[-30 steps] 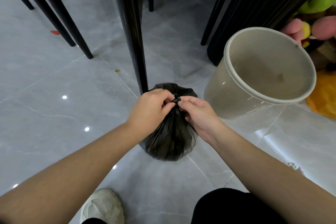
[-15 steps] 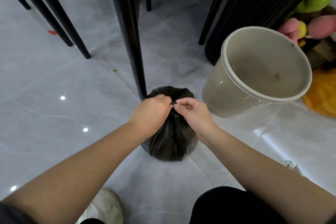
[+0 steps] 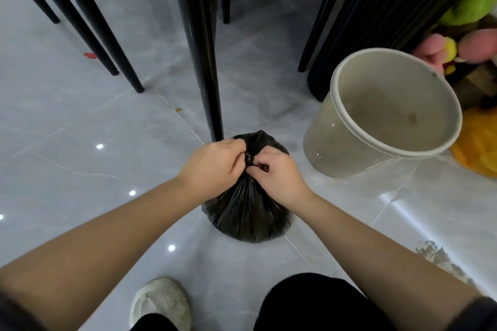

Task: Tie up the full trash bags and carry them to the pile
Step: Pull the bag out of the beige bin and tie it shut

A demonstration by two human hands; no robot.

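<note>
A full black trash bag stands on the grey tile floor in front of me, its top gathered into a small knot. My left hand pinches the gathered plastic on the knot's left side. My right hand pinches a short black end of the bag just right of the knot. Both hands meet over the top of the bag and hide most of its neck.
A beige bin with no liner stands tilted to the right of the bag. A black chair leg rises just behind the bag, more legs at left. Plush toys lie at far right. My white shoe is below.
My hands have stayed at the bag's top, working the knot; the right hand's fingers now hold a small loose end lower and to the right. The bag has not moved across the floor.
</note>
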